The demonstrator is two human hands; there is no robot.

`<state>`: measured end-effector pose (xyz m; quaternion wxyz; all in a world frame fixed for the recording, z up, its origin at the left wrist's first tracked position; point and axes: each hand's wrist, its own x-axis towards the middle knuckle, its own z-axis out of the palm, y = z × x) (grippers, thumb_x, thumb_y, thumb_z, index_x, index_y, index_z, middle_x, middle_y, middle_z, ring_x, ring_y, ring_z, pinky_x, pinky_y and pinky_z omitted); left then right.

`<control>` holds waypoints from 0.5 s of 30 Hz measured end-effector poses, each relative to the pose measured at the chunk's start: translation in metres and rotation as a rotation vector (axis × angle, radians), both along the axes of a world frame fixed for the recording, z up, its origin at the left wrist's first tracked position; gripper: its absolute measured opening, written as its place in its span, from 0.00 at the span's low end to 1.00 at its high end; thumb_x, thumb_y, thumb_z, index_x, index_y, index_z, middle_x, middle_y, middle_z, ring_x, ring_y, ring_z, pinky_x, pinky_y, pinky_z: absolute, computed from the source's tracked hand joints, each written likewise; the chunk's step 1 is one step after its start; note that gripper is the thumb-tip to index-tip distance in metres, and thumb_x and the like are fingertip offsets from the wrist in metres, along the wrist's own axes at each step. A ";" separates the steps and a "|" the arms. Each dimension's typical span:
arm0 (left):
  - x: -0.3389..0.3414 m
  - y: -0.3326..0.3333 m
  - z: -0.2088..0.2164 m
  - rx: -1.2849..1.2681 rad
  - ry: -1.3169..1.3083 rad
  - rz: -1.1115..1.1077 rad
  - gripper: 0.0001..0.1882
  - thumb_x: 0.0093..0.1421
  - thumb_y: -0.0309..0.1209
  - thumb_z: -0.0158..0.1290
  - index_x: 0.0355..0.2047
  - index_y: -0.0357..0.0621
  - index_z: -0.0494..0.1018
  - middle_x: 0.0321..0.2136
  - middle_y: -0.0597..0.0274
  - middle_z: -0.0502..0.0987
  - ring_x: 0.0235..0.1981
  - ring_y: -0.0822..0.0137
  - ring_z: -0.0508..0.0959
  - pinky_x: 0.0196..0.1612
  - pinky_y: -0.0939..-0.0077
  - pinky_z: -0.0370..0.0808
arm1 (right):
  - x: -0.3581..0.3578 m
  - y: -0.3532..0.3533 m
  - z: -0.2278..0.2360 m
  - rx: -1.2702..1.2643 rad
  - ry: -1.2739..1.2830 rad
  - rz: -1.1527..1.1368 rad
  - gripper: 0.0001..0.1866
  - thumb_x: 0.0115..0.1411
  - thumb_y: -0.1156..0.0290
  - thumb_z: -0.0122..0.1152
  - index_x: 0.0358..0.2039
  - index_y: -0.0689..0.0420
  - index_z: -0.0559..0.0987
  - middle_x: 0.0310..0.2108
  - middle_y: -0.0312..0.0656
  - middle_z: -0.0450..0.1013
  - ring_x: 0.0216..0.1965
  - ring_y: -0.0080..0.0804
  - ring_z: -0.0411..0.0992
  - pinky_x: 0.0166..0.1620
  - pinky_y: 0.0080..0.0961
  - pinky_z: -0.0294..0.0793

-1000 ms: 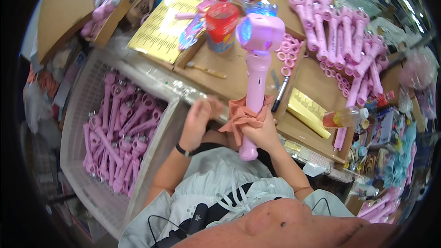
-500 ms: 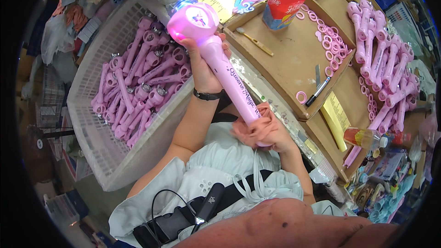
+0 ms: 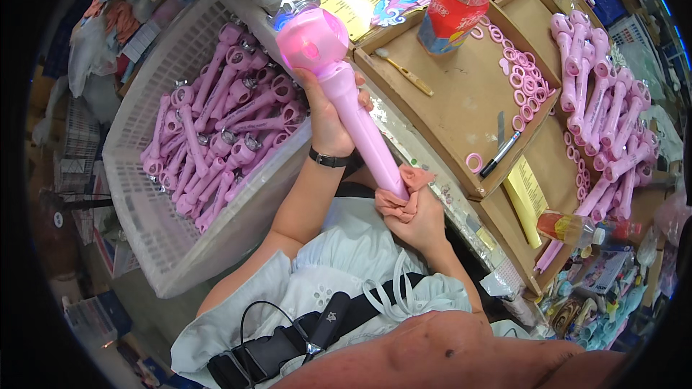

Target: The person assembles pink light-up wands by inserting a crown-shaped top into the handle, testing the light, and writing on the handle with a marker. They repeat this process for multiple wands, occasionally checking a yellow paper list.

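Observation:
A large pink toy wand (image 3: 364, 130) slants across the front of my body, its round head lit pink and blue and topped by a clear crown-like piece. My left hand (image 3: 328, 119) is wrapped round the neck, just under the head. At the lower end my right hand (image 3: 422, 227) grips a salmon-coloured cloth (image 3: 401, 202) bunched round the handle. The cloth hides the wand's tip and part of my right fingers. The handle side facing up is plain pink.
To the left stands a white plastic crate (image 3: 205, 256) heaped with pink wands (image 3: 223, 122). Cardboard trays (image 3: 447, 108) at right hold pink rings (image 3: 530, 79), a toothbrush (image 3: 406, 74), a marker (image 3: 500, 155) and a red-labelled bottle (image 3: 452, 14). More wands (image 3: 598, 94) are piled far right.
The wand has rolled, so its dark lettering has turned out of sight. My right hand has turned a little and shifted left with the cloth. The glow in the head has changed.

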<state>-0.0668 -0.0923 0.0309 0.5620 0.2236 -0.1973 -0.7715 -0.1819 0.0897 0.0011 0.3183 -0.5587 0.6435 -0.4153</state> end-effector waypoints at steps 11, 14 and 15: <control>-0.007 -0.002 0.005 -0.082 -0.017 -0.180 0.37 0.57 0.67 0.34 0.41 0.43 0.67 0.24 0.61 0.73 0.19 0.72 0.73 0.21 0.80 0.70 | 0.004 0.004 -0.017 0.352 -0.813 0.185 0.21 0.51 0.75 0.60 0.46 0.62 0.67 0.39 0.39 0.71 0.39 0.22 0.71 0.42 0.20 0.70; 0.004 -0.008 0.010 -0.231 -0.176 -0.223 0.37 0.58 0.65 0.34 0.41 0.41 0.67 0.25 0.60 0.73 0.19 0.72 0.73 0.20 0.81 0.70 | -0.009 0.007 -0.014 0.442 -0.930 -0.156 0.18 0.56 0.76 0.54 0.48 0.59 0.65 0.35 0.37 0.72 0.30 0.19 0.71 0.31 0.14 0.70; 0.010 -0.011 0.012 -0.279 -0.252 -0.286 0.36 0.59 0.64 0.34 0.41 0.40 0.67 0.26 0.60 0.74 0.20 0.73 0.74 0.19 0.81 0.70 | -0.013 0.006 -0.011 0.198 -0.955 -0.266 0.17 0.57 0.76 0.53 0.48 0.59 0.65 0.34 0.37 0.72 0.28 0.18 0.70 0.28 0.12 0.69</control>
